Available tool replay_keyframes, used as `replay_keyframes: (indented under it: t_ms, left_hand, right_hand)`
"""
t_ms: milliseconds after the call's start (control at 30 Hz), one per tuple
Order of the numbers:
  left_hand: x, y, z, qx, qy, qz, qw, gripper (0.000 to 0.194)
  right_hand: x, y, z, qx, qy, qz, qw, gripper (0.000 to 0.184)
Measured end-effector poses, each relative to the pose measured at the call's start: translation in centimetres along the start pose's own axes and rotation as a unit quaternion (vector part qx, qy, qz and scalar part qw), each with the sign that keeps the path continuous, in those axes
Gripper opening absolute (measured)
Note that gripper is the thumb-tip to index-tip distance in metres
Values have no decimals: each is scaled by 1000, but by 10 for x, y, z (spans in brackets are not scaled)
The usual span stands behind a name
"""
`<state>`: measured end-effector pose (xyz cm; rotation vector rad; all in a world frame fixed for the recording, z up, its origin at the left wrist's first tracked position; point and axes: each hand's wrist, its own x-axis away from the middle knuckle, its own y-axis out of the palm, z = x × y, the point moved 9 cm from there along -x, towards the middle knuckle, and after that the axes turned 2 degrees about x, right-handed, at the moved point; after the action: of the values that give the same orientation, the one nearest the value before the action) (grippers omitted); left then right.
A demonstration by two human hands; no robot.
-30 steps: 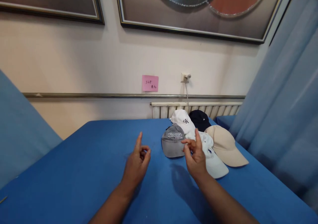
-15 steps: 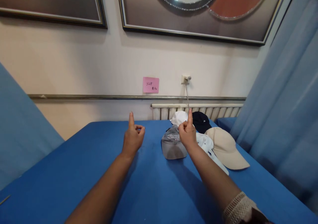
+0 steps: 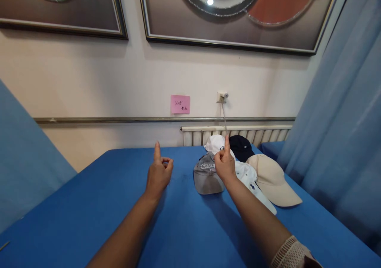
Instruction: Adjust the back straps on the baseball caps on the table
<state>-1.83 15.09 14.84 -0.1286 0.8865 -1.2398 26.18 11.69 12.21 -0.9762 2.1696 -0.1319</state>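
My left hand (image 3: pixel 159 173) is raised over the left middle of the bed-like blue surface (image 3: pixel 98 204), index finger pointing up, the other fingers curled in with nothing in them. My right hand (image 3: pixel 225 164) has the same shape and appears in front of the caps, partly covering them. Nearest to it is a grey cap (image 3: pixel 206 177) with white lettering on its front. Behind that sits a white cap (image 3: pixel 214 143). A dark navy cap (image 3: pixel 240 147), a pale cap (image 3: pixel 247 175) with a small dark emblem and a beige cap (image 3: pixel 270 177) lie to the right.
A white radiator (image 3: pixel 196 137) runs behind the surface, with a metal rail (image 3: pixel 133 119) along the wall. A plug and socket (image 3: pixel 222 97) and a pink note (image 3: pixel 180 104) are above. Blue curtains (image 3: pixel 336 121) hang at both sides. Framed pictures (image 3: pixel 226 48) hang higher up.
The view has tilted up slightly, so the scene sits a little lower. Both hands keep the same pointing shape, and the caps stay in place.
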Motion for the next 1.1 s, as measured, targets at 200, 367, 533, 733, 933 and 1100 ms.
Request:
replay_keyframes:
  t_ms: [200,367,533,733,933,1100]
  left_hand:
    - [5,4,-1,-5,-12,-15,1000,87]
    - [9,11,-4,9,-15,-21,1000,85]
    - [10,15,-3,13,-17,-35,999,86]
    - [23,37,-24,-17,-32,-93,995,82]
    - [82,101,-72,-108,-1,-331,937,53]
    - [105,110,-79,-130,11,-337,933,19]
  right_hand:
    - [9,0,-4,-24,-2,-21,999,76]
    - [16,3,-2,-12,5,-33,999,78]
    - [18,4,-2,0,3,-34,999,78]
    - [28,21,29,-49,66,-66,994,71]
    - [56,46,79,3,101,-129,986,42]
    - [47,56,91,105,91,-133,981,36]
